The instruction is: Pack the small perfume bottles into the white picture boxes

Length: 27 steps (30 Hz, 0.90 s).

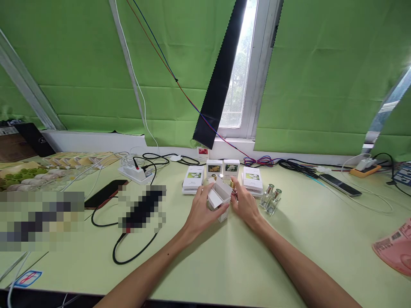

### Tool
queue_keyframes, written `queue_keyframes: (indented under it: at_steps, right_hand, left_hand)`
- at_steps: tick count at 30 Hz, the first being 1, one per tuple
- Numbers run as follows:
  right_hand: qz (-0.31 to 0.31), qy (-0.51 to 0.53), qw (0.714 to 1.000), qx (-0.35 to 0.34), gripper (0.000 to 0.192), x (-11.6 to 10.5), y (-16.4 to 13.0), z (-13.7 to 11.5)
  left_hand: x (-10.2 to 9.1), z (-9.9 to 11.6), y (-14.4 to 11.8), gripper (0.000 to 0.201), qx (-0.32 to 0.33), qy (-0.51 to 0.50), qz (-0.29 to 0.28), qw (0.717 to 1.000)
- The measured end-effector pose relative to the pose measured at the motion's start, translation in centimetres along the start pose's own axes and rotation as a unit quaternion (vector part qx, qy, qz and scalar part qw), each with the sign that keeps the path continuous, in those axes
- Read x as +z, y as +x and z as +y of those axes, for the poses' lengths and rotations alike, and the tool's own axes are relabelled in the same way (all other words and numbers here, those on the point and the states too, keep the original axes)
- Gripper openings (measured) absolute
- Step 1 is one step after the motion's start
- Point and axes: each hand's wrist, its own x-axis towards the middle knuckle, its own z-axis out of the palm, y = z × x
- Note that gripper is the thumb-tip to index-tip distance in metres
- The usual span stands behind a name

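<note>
My left hand (201,210) grips a small white carton (219,197) with its flap open, held just above the pale green table (224,261). My right hand (244,202) is at the carton's right side, fingers pinched on something small with a gold tip (231,184); what it is I cannot make out. Behind the hands stand several white perfume boxes with flower pictures (214,168), some upright, some lying in small stacks (193,179). Two small clear glass bottles with silver caps (271,199) stand just right of my right hand.
A white power strip (135,173) with black cables sits at the back left, a dark phone (105,193) next to it. Another phone (340,185) and a tangle of cables lie back right. A pink paper (396,249) rests at the right edge. Packaged goods line the far left.
</note>
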Motion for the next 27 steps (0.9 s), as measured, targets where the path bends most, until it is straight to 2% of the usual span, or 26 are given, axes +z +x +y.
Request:
queue_keyframes:
  at_steps: [18,27]
  right_hand:
    - [0.058,0.057,0.996,-0.023,0.068,0.9,0.0,1.1]
    - [0.091,0.124,0.988,-0.031,0.062,0.7,-0.3,0.7]
  left_hand:
    - [0.7,-0.6,-0.1,0.069,0.020,-0.016,-0.012,1.000]
    - [0.4,-0.3,0.1,0.065,0.026,-0.014,-0.003,1.000]
